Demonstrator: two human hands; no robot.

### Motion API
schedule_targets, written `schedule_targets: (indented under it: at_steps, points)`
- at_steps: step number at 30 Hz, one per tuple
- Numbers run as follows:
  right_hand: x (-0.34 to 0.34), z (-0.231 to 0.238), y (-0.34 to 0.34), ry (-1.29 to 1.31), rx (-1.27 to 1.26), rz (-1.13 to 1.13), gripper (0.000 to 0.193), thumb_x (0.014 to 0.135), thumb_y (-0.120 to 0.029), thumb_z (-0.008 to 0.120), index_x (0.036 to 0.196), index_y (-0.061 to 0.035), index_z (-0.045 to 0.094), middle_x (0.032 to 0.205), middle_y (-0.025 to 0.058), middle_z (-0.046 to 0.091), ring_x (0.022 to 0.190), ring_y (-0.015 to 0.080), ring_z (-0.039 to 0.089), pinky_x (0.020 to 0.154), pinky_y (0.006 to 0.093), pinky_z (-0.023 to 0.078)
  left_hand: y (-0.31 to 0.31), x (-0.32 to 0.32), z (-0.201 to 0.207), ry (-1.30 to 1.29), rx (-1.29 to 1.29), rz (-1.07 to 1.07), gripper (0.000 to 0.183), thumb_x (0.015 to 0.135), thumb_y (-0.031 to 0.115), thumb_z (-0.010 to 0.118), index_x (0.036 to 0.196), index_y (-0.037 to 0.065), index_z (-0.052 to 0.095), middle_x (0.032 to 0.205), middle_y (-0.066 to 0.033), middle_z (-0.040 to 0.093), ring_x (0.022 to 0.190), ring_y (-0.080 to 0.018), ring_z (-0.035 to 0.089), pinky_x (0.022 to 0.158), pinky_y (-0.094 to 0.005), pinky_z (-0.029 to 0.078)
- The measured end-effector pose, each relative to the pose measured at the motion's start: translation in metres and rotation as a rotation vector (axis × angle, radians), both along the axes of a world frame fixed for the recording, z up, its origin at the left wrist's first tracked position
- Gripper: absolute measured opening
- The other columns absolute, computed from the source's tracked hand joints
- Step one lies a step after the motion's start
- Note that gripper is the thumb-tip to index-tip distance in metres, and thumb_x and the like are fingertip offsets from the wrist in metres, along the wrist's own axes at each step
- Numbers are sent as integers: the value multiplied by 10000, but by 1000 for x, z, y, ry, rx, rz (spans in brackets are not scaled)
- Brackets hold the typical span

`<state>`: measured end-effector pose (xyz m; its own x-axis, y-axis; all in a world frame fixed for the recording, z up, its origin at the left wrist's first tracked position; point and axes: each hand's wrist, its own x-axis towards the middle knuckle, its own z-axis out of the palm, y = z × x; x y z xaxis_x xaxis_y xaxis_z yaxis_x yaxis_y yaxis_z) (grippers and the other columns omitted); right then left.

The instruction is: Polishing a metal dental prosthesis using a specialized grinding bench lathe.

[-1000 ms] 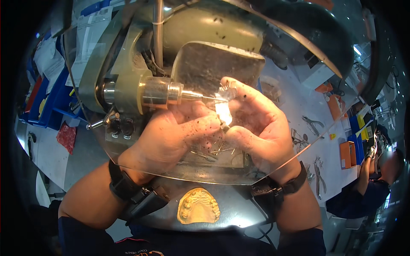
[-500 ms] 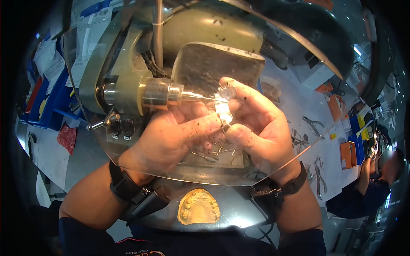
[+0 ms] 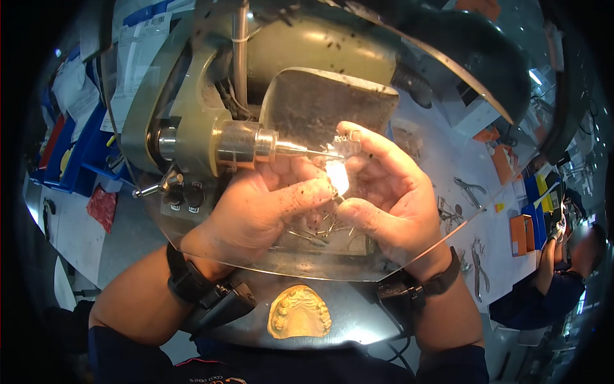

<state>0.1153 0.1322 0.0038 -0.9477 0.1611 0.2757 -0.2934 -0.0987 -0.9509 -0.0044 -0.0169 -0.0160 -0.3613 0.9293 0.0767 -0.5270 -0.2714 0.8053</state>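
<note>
Holding a shiny metal piece (image 3: 336, 178) at the centre, by the thin tip of a spindle (image 3: 249, 144) projecting from the left, but being unable to tell contact through the glare. Clamping its near part with the thumb and curled fingers of the left hand (image 3: 262, 205); gripping it, thumb near and forefinger far, with the right hand (image 3: 404, 198). Working under a clear shield (image 3: 307, 278), with a yellow dental model (image 3: 299, 313) lying nearer and pliers (image 3: 480, 272) lying to the right.
</note>
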Motion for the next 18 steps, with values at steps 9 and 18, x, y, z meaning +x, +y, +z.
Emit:
schedule_targets:
  at_steps: [9, 18]
  points:
    - [1, 0, -4, -3, -64, -15, 675, 783, 66, 658, 1366, 10, 323, 1104, 135, 588, 1005, 177, 584, 885, 309, 469, 0, 0, -3, 28, 1, 23, 98, 865, 68, 605, 952, 24, 620, 851, -43, 632, 711, -109, 575, 658, -243, 466]
    - [0, 3, -5, -33, -91, -12, 679, 776, 58, 670, 1362, 11, 330, 1043, 113, 600, 992, 167, 580, 869, 304, 465, -2, 0, 1, -2, -62, 17, 64, 859, 43, 596, 920, 36, 577, 842, -45, 609, 706, -118, 594, 641, -243, 505]
